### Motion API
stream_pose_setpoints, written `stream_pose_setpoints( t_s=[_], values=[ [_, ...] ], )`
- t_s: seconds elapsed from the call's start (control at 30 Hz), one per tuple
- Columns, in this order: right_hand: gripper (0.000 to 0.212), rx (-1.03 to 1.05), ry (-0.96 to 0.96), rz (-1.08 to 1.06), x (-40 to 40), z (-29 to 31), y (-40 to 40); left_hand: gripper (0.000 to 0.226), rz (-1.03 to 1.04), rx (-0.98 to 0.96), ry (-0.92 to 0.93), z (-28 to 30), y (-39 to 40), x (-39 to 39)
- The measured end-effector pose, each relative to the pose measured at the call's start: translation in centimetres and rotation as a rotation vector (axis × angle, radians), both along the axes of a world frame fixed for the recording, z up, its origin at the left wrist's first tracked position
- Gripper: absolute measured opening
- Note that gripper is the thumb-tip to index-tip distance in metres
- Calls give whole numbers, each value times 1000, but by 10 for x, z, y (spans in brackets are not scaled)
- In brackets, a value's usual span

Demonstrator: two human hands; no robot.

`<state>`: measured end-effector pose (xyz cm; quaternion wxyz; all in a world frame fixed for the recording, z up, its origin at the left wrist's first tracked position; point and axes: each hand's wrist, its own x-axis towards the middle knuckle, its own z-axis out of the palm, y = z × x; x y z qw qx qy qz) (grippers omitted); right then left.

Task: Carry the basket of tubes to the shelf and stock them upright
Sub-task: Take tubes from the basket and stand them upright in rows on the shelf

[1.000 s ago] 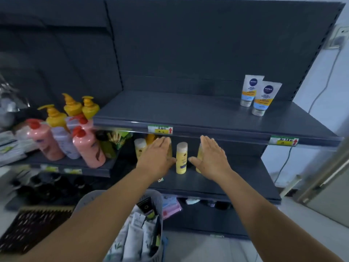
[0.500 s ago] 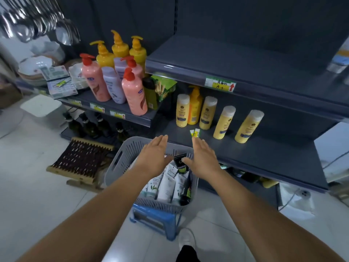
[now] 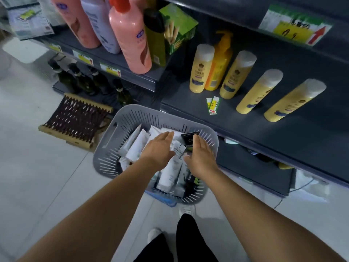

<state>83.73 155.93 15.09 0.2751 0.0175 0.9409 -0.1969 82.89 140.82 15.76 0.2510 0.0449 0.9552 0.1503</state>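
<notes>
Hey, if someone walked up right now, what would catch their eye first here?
Probably the two open hands, left hand and right hand, reaching into the grey basket packed with white tubes on the floor. Next, the row of yellow bottles on the dark shelf just behind it.
</notes>
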Motion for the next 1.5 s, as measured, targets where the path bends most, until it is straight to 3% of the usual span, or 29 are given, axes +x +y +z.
stream_pose_setpoints(
  t_s=[0.3, 0.6, 0.87, 1.03, 1.2, 1.37, 1.5],
  values=[
    [81, 14, -129, -100, -20, -54, 4, 58, -10, 104, -34, -53, 32, -46],
    [79, 30, -193, -152, -15, -79, -2, 20, 196, 173, 83, -67, 36, -53],
    [95, -20, -412, -354, 1, -82, -34, 14, 260, 234, 268, -42, -11, -21],
    [97, 43, -366, -394, 3, -94, -47, 14, 329, 255, 301, -29, -28, 0],
    [71, 59, -352, -467, -4, -105, -38, 11, 424, 207, 306, -31, -40, 12],
    [94, 68, -377, -474, -12, -114, -35, 8, 468, 236, 294, -37, -42, 20],
    [85, 42, -363, -469, -20, -114, -33, 7, 513, 241, 262, -37, -42, 19]
  ],
)
